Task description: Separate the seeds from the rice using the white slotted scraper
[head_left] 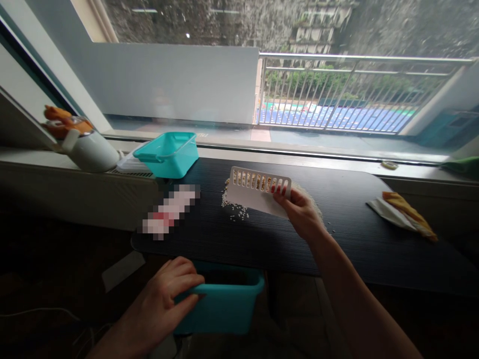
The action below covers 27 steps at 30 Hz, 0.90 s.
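My right hand grips the right end of a white slotted plastic board, its row of slots along the top edge. The board is tilted above the dark table. Behind and around it lie white grains like rice, with yellowish bits showing through the slots. With its fingers inside the rim and the thumb outside, my left hand holds a turquoise plastic tub just below the table's front edge. Shadow hides what is inside that tub.
Another turquoise tub stands at the table's back left corner, beside a clear lid. A blurred-out pinkish item lies on the left. At the right is a yellow and white packet. A white kettle-like vessel sits near the window.
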{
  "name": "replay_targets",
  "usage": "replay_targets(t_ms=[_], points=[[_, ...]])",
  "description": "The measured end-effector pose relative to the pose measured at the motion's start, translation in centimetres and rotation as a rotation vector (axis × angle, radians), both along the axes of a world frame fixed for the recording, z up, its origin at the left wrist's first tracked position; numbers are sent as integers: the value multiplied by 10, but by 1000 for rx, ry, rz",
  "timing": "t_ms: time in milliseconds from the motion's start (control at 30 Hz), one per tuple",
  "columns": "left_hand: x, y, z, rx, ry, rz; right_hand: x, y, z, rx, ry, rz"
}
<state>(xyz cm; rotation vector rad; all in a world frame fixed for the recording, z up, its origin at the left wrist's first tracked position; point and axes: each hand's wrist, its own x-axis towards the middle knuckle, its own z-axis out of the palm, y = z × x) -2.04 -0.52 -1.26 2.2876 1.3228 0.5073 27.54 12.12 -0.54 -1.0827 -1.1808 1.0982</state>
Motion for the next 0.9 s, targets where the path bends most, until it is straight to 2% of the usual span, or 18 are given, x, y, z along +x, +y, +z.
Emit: replay_targets(t_ms=[233,533,733,900], points=[[0,0,-2,0,2,1,-6,4,0,-15,16,-14],[-2,0,-5,36,-14,-2,1,-5,1,-9,34,-54],[-2,0,-5,-5,-4,7,-5,-1,-3,-42,8,-4],[-3,-1,-5,-35,-2,6,1,-10,2,-14,-12,54]])
